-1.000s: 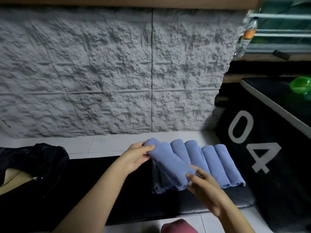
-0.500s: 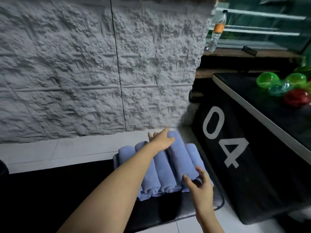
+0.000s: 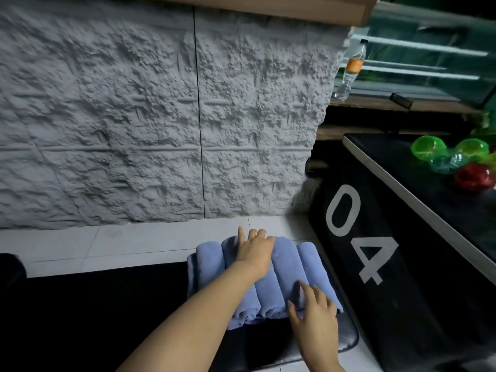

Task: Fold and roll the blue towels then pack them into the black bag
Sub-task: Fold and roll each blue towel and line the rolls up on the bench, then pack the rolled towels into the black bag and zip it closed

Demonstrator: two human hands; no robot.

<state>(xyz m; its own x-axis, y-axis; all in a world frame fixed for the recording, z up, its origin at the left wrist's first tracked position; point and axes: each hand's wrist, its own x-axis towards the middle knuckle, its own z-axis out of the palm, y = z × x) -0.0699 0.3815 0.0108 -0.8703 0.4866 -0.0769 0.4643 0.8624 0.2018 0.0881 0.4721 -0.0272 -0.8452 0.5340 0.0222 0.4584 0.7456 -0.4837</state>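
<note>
Blue towel rolls [image 3: 284, 269] lie side by side, touching, on a black mat [image 3: 134, 304] beside the black box marked 04 [image 3: 402, 291], probably lined up tight, ready for packing. Left hand [image 3: 255, 251] rests on the far ends, fingers loosely straight, gripping nothing. Right hand [image 3: 314, 315] has its fingers spread on the near ends, likely squaring them. Black bag not clearly visible.

Open black mat [image 3: 107, 318] lies left of the left hand [image 3: 253, 253]. A black box [image 3: 375, 251] crowds the right hand [image 3: 314, 310]; a rough wall [image 3: 134, 130] stands beyond.
</note>
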